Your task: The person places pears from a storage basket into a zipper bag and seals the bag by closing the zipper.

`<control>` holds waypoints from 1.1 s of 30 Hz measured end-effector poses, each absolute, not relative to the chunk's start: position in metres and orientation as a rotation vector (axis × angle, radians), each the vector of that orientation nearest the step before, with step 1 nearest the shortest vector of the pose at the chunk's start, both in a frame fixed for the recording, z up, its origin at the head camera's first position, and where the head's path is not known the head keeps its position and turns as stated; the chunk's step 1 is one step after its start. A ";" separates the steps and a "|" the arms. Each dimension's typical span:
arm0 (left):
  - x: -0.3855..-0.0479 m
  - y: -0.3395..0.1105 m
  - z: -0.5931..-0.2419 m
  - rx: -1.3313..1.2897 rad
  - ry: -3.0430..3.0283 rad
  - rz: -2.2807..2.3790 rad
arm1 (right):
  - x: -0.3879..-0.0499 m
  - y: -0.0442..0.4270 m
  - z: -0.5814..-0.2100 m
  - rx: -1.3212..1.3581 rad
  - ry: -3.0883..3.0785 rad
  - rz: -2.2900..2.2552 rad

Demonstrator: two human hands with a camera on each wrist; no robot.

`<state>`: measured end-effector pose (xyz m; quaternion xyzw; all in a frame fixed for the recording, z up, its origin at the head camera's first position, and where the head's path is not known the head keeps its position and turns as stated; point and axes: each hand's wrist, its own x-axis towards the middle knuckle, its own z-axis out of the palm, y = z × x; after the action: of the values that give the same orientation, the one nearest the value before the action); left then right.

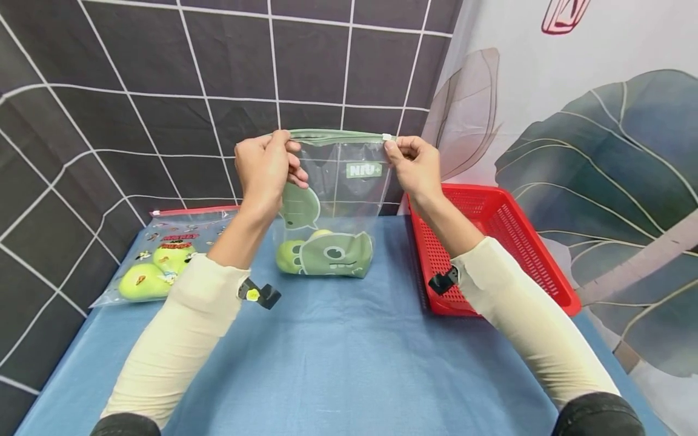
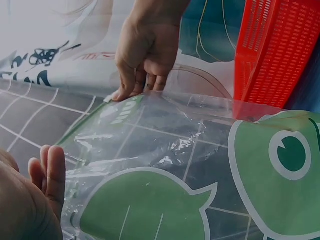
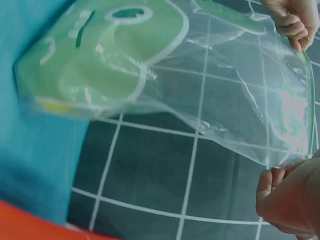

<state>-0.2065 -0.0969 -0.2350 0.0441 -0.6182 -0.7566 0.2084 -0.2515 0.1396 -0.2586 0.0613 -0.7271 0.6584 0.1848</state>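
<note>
A clear zip bag (image 1: 349, 200) with a green cartoon print stands upright on the blue cloth, pale green round fruits (image 1: 289, 257) at its bottom. My left hand (image 1: 267, 166) pinches its green top edge at the left corner. At the right corner my right hand (image 1: 418, 165) pinches the edge by the white zip slider (image 1: 388, 137). The left wrist view shows the bag's clear film (image 2: 165, 145) stretched between both hands. From the right wrist, the bag's printed lower part (image 3: 100, 60) rests against the blue cloth.
A second zip bag (image 1: 188, 230) with a red zip lies at the left, holding several green fruits (image 1: 144, 280). To the right stands a red perforated basket (image 1: 509, 242). A dark curtain with white grid lines (image 1: 234, 66) hangs behind the blue-covered table (image 1: 349, 351).
</note>
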 end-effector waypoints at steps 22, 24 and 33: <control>-0.209 -0.106 -0.240 0.066 -1.703 -2.152 | -0.251 0.108 -0.272 -0.010 -1.465 2.357; -0.209 -0.108 -0.240 0.061 -1.708 -2.159 | -0.251 0.107 -0.273 0.006 -1.457 2.343; -0.209 -0.118 -0.234 0.018 -1.752 -2.119 | -0.249 0.103 -0.276 0.132 -1.342 2.344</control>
<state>-0.2085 -0.1179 -0.2339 0.0065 -0.6251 -0.7558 0.1949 -0.2492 0.1033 -0.2760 0.0475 -0.4844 0.8462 0.2168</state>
